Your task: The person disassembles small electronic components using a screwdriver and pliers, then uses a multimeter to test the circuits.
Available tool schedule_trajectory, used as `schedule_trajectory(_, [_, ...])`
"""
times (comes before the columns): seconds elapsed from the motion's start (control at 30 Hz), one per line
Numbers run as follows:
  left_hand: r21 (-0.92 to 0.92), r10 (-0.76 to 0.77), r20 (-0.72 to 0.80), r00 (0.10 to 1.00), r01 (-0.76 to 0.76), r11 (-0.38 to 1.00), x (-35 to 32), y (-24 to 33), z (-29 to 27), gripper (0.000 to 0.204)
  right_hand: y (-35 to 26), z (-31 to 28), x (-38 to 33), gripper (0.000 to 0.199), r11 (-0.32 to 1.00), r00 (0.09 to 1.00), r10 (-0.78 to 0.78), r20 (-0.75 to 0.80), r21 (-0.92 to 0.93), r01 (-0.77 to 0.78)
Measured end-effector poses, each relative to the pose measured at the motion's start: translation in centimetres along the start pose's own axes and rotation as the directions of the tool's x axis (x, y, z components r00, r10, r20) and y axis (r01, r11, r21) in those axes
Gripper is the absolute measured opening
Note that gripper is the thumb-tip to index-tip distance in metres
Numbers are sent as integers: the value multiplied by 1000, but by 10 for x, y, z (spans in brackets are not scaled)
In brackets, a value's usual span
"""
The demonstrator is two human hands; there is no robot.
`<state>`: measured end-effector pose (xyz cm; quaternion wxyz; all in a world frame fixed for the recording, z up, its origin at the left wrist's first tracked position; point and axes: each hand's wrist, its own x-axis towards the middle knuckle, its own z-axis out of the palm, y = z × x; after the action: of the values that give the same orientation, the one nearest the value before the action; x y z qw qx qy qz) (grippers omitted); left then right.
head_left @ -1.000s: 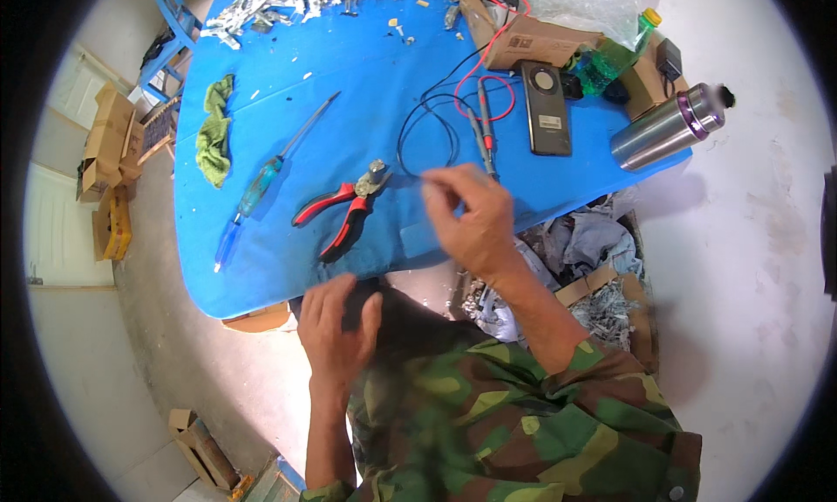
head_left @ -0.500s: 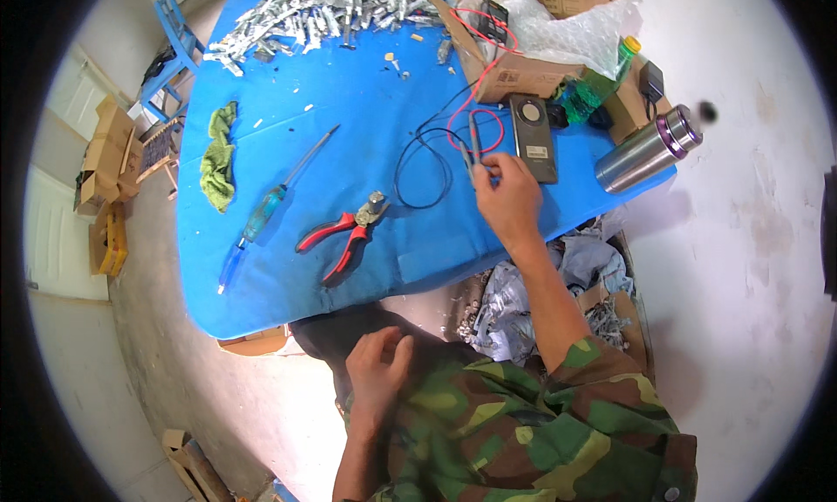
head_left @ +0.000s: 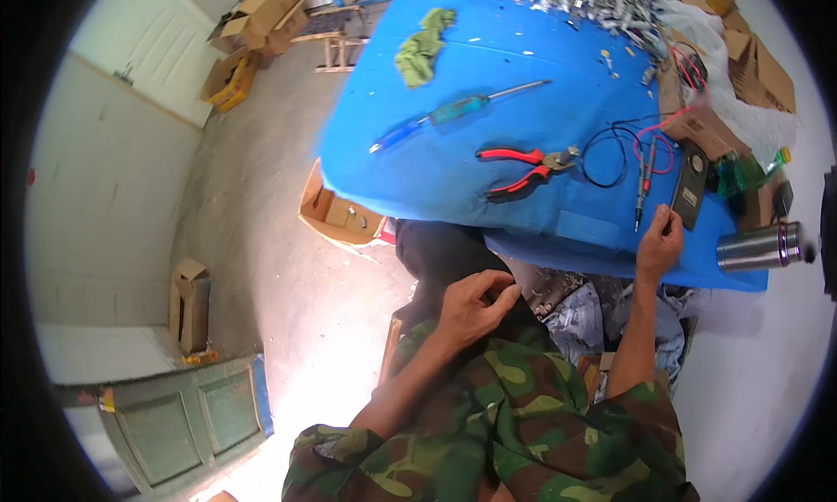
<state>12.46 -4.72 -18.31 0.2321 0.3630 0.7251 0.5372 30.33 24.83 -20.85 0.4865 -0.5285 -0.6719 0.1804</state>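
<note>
right hand: the right hand rests on the near edge of the blue table, fingers loosely curled, thumb up toward the tip of the probes; whether it pinches anything cannot be told.
left hand: the left hand lies in the lap below the table edge, fingers bent narrow against dark cloth at the camouflage jacket; nothing clear in its grip.
head view, near the right hand: two thin test probes lie side by side on the table, pointing at the thumb, their red and black leads looping away in a coil. a flat black meter lies just right of the probes, close above the hand.
head view, mid table: red-handled pliers lie left of the lead coil, handles spread. a blue-handled screwdriver lies farther off, slanted, well apart from both hands.
head view, far table: a green rag sits near the far left edge; a heap of small silvery metal parts lies along the far edge.
head view, right edge: a steel flask lies on its side just right of the right hand.
head view, floor: an open cardboard box stands under the table's left corner.
</note>
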Motion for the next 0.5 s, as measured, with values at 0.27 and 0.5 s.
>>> schedule_trajectory(0.27, [-115, -169, -12, 986, 166, 979, -29, 17, -24, 22, -8, -3, 0, 32, 999, 1000, 5, 15, -49, -4])
schedule_trajectory(0.5, [-186, -153, -122, 981, 129, 974, -56, 35, -44, 24, -4, -3, 1, 33, 994, 998, -70, 12, -88, 70])
